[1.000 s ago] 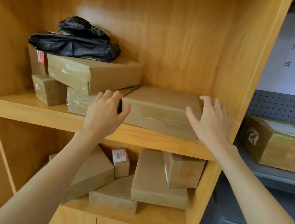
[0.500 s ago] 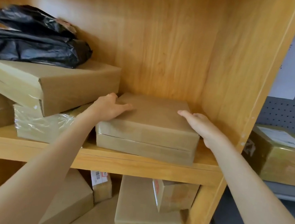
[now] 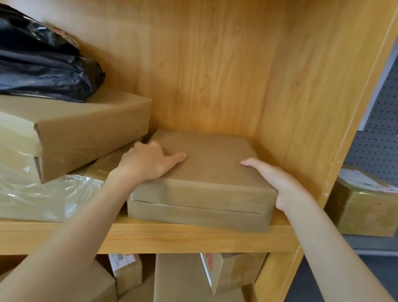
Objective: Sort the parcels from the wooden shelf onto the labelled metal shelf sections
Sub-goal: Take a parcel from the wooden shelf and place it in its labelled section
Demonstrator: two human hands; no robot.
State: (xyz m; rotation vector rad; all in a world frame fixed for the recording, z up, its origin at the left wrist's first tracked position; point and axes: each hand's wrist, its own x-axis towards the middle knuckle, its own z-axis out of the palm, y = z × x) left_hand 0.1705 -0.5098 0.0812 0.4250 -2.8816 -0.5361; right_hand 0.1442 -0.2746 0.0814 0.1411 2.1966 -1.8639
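While both hands clasp it, flat brown cardboard parcel (image 3: 212,168) on wooden shelf (image 3: 154,239), left hand (image 3: 149,160) gripping its left edge, right hand (image 3: 274,180) gripping its right corner.

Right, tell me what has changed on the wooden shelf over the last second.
Both hands moved in from the front corners of the flat brown parcel onto its sides. The left hand now grips its left edge, thumb on top; the right hand grips its right edge. The parcel rests on the wooden shelf, not visibly shifted. The taped box stack and black bag stayed as they were.
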